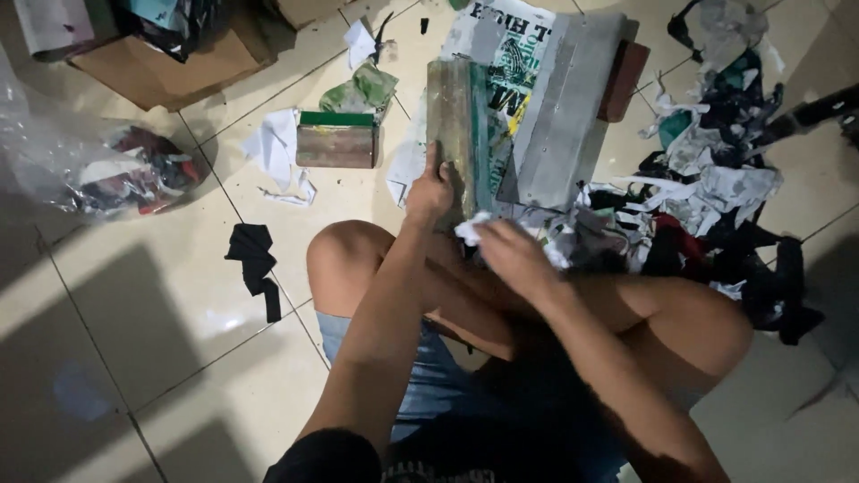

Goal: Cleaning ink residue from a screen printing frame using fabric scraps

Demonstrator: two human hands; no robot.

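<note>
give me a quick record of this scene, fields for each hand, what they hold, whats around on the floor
setting: person seated cross-legged on a tiled floor, dim light
left hand: grips the near end of a long wooden-framed tool stained green
right hand: holds a white rag against the tool's near end
beside tool: grey flat panel, small green-topped wooden block
right side: pile of fabric scraps
left side: clear plastic bag of scraps, cardboard box, black cloth piece
</note>
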